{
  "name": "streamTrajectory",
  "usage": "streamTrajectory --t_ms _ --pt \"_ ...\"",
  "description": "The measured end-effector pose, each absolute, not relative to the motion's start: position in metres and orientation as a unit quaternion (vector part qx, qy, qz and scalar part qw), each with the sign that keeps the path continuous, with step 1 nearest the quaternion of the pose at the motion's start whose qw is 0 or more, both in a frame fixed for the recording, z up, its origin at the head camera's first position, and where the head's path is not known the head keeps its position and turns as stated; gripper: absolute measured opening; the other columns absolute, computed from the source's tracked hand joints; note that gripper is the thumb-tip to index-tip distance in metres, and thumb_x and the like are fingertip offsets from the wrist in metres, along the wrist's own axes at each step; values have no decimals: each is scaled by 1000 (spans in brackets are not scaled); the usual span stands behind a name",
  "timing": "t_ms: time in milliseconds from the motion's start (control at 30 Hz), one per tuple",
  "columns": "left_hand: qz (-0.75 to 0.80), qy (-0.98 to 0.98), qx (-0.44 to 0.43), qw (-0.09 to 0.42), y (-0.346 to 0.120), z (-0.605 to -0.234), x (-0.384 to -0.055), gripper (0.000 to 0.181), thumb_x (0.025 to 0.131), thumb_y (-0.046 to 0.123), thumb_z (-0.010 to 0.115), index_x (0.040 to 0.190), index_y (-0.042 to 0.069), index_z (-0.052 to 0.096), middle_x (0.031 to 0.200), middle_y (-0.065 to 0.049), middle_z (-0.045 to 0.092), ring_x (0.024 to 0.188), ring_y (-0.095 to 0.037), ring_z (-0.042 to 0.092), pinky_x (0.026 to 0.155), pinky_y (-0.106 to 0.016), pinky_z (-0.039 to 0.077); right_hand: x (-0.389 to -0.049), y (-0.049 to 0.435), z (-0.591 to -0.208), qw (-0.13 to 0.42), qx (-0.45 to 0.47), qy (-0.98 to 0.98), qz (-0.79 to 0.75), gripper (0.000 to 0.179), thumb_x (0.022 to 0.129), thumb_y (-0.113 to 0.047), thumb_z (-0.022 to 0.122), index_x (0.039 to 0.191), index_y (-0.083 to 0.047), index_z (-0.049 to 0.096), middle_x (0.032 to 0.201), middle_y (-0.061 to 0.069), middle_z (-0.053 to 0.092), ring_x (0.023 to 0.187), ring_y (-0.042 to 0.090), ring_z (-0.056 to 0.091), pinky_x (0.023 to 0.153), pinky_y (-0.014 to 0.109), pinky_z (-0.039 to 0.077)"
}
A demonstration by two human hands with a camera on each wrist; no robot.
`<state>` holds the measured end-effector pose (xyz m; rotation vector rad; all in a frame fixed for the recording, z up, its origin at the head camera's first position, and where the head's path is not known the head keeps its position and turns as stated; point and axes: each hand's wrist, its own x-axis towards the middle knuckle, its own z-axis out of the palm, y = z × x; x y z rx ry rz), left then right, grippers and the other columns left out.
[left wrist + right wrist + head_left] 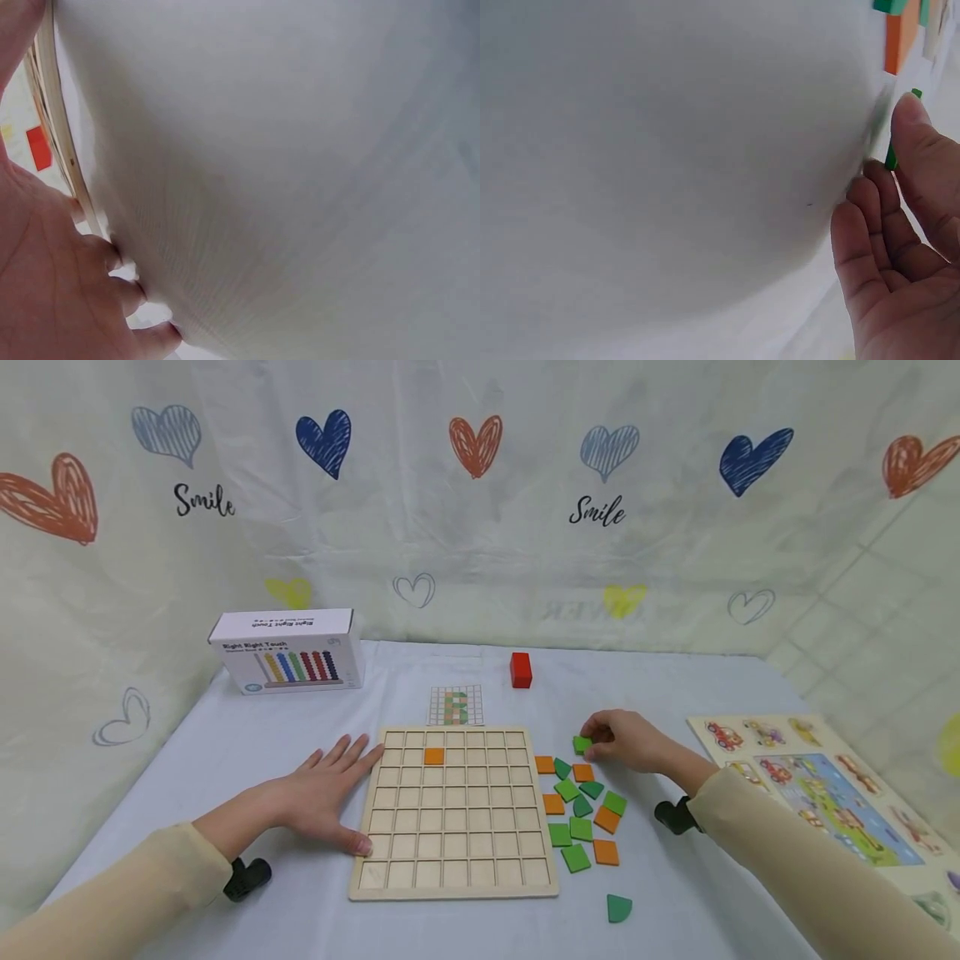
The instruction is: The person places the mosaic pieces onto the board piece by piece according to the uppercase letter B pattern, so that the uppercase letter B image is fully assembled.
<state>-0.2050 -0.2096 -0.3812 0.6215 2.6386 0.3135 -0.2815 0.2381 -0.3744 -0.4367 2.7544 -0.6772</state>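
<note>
A wooden grid board (454, 893) lies in the middle of the white-covered table, with one orange square tile (434, 757) in its second row. My left hand (318, 793) rests at the board's left edge, fingers spread, thumb on the lower left rim. To the right of the board, my right hand (626, 742) pinches a green square tile (581, 745) between thumb and fingers; the right wrist view shows the tile's thin edge (891, 156) there. Just below that hand lies a loose group of orange squares (606, 852), green squares (576, 858) and dark green rounded pieces (592, 789).
Behind the board lies a small pattern card (456, 705), with a red block (521, 670) farther back. A white box (288, 652) stands at the back left. On the right is a picture puzzle board (840, 802). One dark green quarter-round piece (618, 908) lies apart near the front.
</note>
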Motion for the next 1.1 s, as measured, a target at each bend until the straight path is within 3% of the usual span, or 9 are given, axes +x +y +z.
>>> streamTrajectory --t_ms 267,567,1100 --pt "111 947 221 207 -209 -380 -204 134 69 76 78 165 9 12 171 -26 4 156 -53 1 119 -76 8 -286 204 -370 116 -164 945 -259 26 95 -15 74 116 0 68 106 10 71 94 21 62 93 41 57" --pt "111 947 221 205 -208 -381 -204 134 69 76 78 165 9 13 171 -26 4 156 -53 1 119 -76 8 -281 143 -366 127 -216 930 -269 27 93 -15 77 115 -1 71 101 7 72 90 17 63 85 33 57" --pt "123 945 224 205 -210 -379 -202 134 70 75 78 165 9 11 171 -24 2 157 -51 0 120 -75 6 -278 79 -366 144 -255 927 -233 24 87 -17 83 106 -5 75 97 2 73 90 13 63 86 28 56"
